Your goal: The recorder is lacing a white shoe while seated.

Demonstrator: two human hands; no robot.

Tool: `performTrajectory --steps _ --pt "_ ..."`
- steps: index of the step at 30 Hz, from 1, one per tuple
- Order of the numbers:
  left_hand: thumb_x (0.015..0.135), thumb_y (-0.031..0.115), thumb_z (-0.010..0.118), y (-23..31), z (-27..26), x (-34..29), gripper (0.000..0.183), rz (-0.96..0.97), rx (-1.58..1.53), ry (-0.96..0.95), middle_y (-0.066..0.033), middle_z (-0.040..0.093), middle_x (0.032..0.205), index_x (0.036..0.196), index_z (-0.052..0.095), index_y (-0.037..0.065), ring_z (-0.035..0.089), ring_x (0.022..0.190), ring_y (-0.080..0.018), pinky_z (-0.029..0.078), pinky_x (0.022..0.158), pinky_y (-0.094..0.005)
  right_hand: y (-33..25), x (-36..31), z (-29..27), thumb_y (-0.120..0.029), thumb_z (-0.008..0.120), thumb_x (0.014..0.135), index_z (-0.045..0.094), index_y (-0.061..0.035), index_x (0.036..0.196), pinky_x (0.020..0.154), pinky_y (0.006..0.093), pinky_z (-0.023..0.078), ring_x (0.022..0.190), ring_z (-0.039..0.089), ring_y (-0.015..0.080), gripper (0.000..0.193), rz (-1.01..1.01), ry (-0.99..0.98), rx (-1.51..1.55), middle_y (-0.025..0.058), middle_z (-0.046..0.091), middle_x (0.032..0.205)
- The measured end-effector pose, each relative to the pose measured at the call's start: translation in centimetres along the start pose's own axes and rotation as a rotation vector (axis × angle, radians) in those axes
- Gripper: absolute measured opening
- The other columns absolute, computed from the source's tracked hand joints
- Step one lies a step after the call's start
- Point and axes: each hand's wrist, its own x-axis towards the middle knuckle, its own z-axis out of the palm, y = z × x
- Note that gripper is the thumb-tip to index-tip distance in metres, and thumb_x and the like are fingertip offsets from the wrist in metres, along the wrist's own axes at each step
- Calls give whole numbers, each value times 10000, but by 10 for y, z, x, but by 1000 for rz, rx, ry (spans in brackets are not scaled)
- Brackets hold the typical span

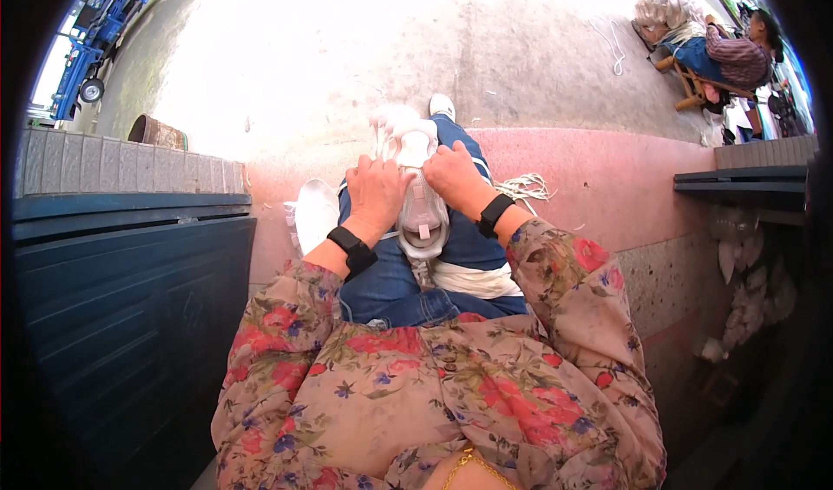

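Observation:
A pale grey and white shoe (423,221) lies between my thighs, its heel opening toward me and a small light tag inside. My left hand (377,193) is closed at the left side of its lacing part, fingertips pinched. On the other side my right hand (455,178) is closed with its knuckles up. Whatever thin thing the fingers hold is too small to make out. White shoe-like shapes (406,134), overexposed, sit just beyond my hands. A hank of white laces (477,280) lies across my right thigh.
More pale laces (525,186) hang beside my right knee. A white bundle (317,217) is by my left leg. Dark blue door panels (130,290) stand at left, a ledge (746,182) at right. Another person (733,56) sits at far right beside piled white items (668,11).

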Motion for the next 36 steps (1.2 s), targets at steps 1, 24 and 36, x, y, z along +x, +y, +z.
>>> performTrajectory --steps 1,24,36 --pt "729 284 604 2 -1 -2 219 -8 -4 40 -70 580 735 729 581 67 487 809 -240 360 658 -382 3 -3 3 -117 561 664 603 -105 636 626 354 371 757 547 195 52 17 26 47 31 579 633" --pt "714 163 547 -33 11 11 160 -68 -232 -334 -147 593 777 802 605 43 520 809 -326 439 683 -402 0 -12 19 -105 465 724 600 -8 817 739 430 428 883 510 336 191 272 -203 444 185 560 884" --pt "713 135 537 -41 13 9 191 -57 -522 -327 -164 602 744 841 642 39 541 749 -314 439 679 -375 -10 -24 20 -45 470 714 570 -28 812 712 372 424 786 524 293 142 179 257 640 122 557 783"
